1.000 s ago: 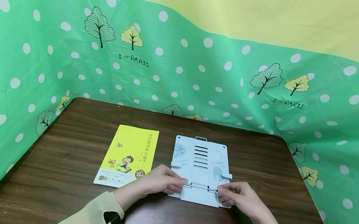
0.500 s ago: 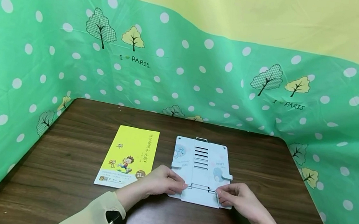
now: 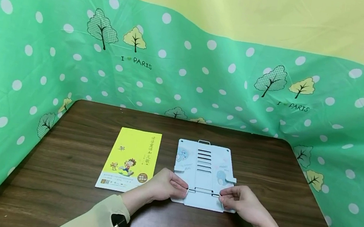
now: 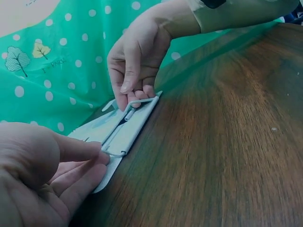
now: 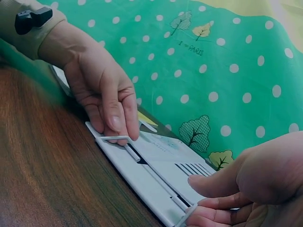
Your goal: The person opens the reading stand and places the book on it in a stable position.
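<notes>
A pale blue metal book stand (image 3: 202, 177) lies flat on the table, printed with small cartoon animals and cut with several slots up its middle. Wire arms stick out at both ends of its lower ledge (image 3: 204, 202). My left hand (image 3: 165, 184) pinches the wire at the ledge's left end between thumb and fingers, seen close in the left wrist view. At the right end, my right hand (image 3: 243, 202) has thumb and fingers around the other wire (image 5: 189, 215). A yellow children's book (image 3: 131, 157) lies left of the stand, its lower right corner behind my left wrist.
The dark wooden table (image 3: 76, 207) carries the stand and the book side by side. A green and yellow curtain (image 3: 187, 79) with white dots and trees hangs around the table's back and sides. Black camera straps (image 3: 121, 225) sit on the sleeves.
The fingers of both hands have shifted slightly on the wire ends, with the right thumb now lower against its wire. The stand and book stay in place.
</notes>
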{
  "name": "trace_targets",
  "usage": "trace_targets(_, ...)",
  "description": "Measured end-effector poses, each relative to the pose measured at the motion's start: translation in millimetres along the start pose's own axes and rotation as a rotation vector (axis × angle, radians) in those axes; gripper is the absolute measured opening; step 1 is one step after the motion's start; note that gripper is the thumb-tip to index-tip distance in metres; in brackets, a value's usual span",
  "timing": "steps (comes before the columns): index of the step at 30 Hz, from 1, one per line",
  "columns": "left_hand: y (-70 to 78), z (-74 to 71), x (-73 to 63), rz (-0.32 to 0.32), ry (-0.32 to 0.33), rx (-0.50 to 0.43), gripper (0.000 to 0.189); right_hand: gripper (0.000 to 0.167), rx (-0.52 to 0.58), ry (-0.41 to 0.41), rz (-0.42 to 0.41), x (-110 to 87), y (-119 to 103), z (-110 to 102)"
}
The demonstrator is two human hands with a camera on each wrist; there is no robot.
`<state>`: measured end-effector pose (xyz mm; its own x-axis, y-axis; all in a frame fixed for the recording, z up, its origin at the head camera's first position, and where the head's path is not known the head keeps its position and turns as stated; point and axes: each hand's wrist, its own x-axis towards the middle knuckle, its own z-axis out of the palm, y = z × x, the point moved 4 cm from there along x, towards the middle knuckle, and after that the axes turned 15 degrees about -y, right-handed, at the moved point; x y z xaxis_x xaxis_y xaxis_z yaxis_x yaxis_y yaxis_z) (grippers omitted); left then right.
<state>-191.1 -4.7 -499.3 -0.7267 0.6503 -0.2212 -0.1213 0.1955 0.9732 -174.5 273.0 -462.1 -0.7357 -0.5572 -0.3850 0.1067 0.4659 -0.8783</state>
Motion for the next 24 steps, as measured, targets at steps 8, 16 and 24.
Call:
trace_targets(8, -0.2, 0.7, 3.2, -0.017, 0.009, 0.020, 0.013, 0.032, -0.053, 0.009, -0.001, -0.9, -3.1, 2.6)
trace_targets(16, 6.6, -0.5, 7.4, -0.049, 0.002, 0.160, 0.012, 0.022, -0.114, 0.037, -0.029, 0.9, -4.1, 3.9)
trace_targets(24, 10.7, 0.6, 12.0, -0.079, 0.006, 0.207, 0.011, 0.009, -0.162, 0.102, 0.042, 6.2, -3.4, 6.0)
